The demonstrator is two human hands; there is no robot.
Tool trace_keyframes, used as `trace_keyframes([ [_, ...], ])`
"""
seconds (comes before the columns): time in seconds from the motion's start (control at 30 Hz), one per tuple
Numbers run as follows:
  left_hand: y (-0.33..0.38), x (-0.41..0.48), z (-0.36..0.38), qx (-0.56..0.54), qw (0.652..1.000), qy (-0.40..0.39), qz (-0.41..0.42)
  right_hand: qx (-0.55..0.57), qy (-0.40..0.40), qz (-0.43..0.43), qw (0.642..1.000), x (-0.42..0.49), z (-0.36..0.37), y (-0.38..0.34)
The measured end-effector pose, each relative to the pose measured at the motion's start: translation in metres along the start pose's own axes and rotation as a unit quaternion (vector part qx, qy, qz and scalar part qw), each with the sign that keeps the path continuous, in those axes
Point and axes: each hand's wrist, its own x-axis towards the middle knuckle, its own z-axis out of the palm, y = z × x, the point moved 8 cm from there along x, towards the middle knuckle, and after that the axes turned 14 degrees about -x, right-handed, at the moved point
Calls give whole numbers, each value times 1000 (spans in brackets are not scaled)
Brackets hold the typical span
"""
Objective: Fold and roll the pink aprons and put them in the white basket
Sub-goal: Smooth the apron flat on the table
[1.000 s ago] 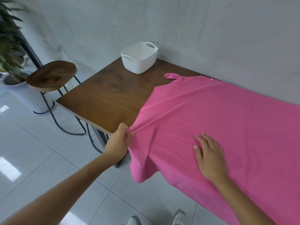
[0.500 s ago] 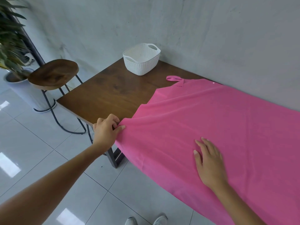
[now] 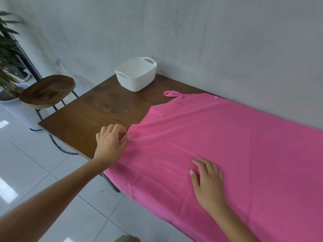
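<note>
A large pink apron [image 3: 227, 140] lies spread over the dark wooden table [image 3: 97, 112], its near edge hanging over the table's front. A pink strap loop [image 3: 170, 93] lies at its far corner. My left hand [image 3: 110, 144] pinches the apron's left corner between thumb and fingers, on the tabletop near the front edge. My right hand [image 3: 207, 182] rests flat on the apron with straight fingers. The white woven basket [image 3: 136, 74], with nothing in it, stands at the table's far left corner by the wall.
A round wooden stool [image 3: 47, 91] on black metal legs stands left of the table. Behind it is a potted plant [image 3: 8, 55] in a white pot. A grey wall runs along the table's back edge. The floor is pale tile.
My left hand has carried the apron's hanging corner up and left onto the tabletop, spreading the cloth flatter. My right hand has stayed pressed on the apron.
</note>
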Motion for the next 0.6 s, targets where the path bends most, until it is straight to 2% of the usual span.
trace_keyframes([
  [0.2,24,41,38,3,998,-55,26,24,-2,12,1000,23,3,11],
  [0.43,57,131,96,-28,987,-140,73,17,-1,46,999,60,12,22],
  [0.6,80,180,152,-2,959,-257,118,2,4,91,996,79,13,28],
])
